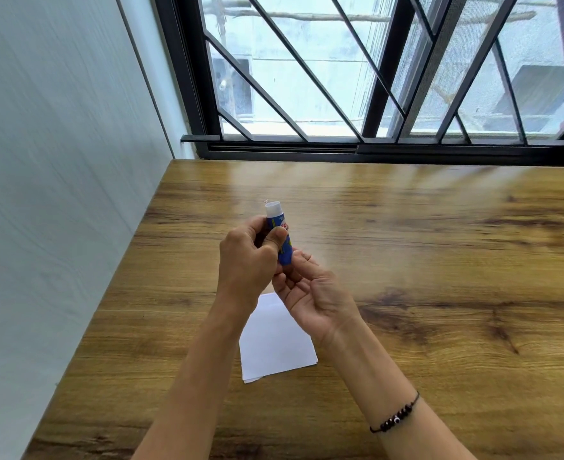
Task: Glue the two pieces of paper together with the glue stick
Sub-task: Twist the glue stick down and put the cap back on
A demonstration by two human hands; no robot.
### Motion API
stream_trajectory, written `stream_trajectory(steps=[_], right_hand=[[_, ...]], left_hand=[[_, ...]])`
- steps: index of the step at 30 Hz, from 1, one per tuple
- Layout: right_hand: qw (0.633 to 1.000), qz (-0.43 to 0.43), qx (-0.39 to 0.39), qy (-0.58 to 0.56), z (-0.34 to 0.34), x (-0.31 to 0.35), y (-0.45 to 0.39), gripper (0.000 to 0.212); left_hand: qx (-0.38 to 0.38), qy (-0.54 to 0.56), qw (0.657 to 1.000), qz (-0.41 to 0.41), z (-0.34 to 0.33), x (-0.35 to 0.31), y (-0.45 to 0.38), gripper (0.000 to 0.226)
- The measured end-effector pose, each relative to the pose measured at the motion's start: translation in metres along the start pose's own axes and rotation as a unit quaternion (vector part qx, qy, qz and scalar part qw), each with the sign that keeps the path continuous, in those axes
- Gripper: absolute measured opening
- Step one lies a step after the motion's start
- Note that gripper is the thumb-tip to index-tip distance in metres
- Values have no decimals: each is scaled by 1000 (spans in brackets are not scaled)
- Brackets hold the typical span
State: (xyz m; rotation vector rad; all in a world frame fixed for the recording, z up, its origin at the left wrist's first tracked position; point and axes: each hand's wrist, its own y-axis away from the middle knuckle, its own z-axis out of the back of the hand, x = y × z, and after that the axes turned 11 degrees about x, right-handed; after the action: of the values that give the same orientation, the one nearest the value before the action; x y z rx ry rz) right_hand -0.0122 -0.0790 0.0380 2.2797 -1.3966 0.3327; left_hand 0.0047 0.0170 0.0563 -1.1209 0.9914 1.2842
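Note:
A blue glue stick (pixel 283 249) with a white uncapped top is held upright above the wooden table (pixel 423 260). My left hand (pixel 245 257) wraps around its body, thumb across the label. My right hand (pixel 310 290) is palm-up, its fingertips pinching the bottom end of the stick. Below both hands, white paper (pixel 275 346) lies flat on the table; a second sheet's edge peeks out under the first at the near side. My forearms hide part of the paper. No cap is visible.
A pale wall (pixel 51 194) runs along the table's left edge. A black-framed window with diagonal bars (pixel 357 78) stands behind the table's far edge. A dark bead bracelet (pixel 395 418) is on my right wrist.

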Motion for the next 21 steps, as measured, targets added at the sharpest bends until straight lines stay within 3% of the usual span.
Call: stream_trajectory(steps=[5,10,21], right_hand=[[1000,-4,5,-6,0,0,0,9],[999,-41,-12,-21,-1,-2,0,31],[1000,15,-3,16,2,-4,-2,10]], left_hand=[[1,-4,1000,1,2,0,0,13],[-4,-13,1000,-2,0,-1,0,9],[1,-7,1000,9,1,-1,1,11]])
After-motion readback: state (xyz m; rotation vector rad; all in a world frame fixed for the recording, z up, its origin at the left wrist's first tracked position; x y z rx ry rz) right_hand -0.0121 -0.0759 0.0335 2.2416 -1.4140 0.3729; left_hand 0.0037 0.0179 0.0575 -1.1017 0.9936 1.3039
